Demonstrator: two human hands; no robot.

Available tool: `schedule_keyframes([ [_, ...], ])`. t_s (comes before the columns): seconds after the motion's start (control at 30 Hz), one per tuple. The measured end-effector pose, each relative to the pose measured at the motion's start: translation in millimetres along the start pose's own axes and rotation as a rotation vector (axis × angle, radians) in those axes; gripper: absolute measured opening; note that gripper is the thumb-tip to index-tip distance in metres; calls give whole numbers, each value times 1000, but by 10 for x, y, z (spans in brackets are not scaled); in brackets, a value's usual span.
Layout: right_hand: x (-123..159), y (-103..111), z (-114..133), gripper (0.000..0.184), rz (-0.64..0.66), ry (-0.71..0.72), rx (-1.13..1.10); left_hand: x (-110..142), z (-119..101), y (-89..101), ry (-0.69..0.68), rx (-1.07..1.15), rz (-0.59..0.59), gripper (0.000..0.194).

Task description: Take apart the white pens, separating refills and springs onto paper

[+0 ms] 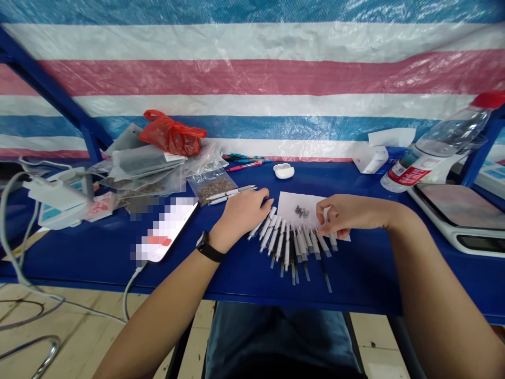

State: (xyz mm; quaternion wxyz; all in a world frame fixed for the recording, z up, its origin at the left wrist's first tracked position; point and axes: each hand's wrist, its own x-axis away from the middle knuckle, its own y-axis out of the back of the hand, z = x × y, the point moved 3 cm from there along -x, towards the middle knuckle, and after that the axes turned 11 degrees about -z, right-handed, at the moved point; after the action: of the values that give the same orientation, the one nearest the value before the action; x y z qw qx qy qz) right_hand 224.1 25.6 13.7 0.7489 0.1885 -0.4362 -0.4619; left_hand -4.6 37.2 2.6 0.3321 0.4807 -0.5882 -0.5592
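A fan of several white pen barrels with dark refills (294, 247) lies on the blue table (355, 273). My left hand (240, 213), a black watch on its wrist, rests palm down at the fan's left end, fingers stretched toward the barrels. My right hand (347, 213) sits at the fan's right end, fingertips curled and pinched over the barrels' top ends. Between the hands lies a white paper (292, 202) carrying a little heap of small metal springs (302, 212).
A phone (165, 234) on a cable lies left of my arm. Behind it are plastic bags (145, 168), a red bag (171, 134), loose pens (244, 166) and a white earbud case (283, 170). A water bottle (437, 147) and a scale (457, 210) stand at right.
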Motion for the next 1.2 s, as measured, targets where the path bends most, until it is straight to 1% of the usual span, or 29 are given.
schedule_keyframes([
  [0.1, -2, -31, -10, 41, 32, -27, -43, -17, 60, 39, 110, -92, -80, 29],
  [0.2, -10, -31, -30, 45, 30, -58, -66, -39, 185, 86, 244, -165, -152, 33],
  [0.27, -10, -15, -31, 45, 16, -50, -52, -59, 274, 97, 283, -168, -152, 32],
  [0.33, -9, 15, -20, 47, -30, -14, -16, -81, 347, 94, 295, -155, -138, 31],
  [0.47, -22, 95, -1, 52, -206, 38, 85, -112, 405, 82, 282, -138, -121, 31],
  [0.63, -46, 155, 12, 55, -379, 91, 195, -106, 374, 82, 262, -128, -88, 27],
  [0.8, -37, 158, 97, 60, -547, 192, 202, -105, 319, 61, 190, -81, -98, 25],
  [0.87, -38, 133, 140, 60, -586, 217, 190, -111, 298, 35, 171, -64, -97, 26],
  [0.97, -55, 81, 190, 56, -605, 241, 181, -115, 267, 5, 164, -50, -111, 26],
  [1.1, -77, 14, 246, 52, -645, 319, 185, -108, 208, 26, 148, -22, -208, 26],
  [1.17, -92, -32, 269, 56, -660, 338, 160, -103, 161, 44, 88, 5, -264, 29],
  [1.2, -105, -59, 277, 59, -661, 330, 112, -100, 132, 49, 42, 22, -291, 31],
])
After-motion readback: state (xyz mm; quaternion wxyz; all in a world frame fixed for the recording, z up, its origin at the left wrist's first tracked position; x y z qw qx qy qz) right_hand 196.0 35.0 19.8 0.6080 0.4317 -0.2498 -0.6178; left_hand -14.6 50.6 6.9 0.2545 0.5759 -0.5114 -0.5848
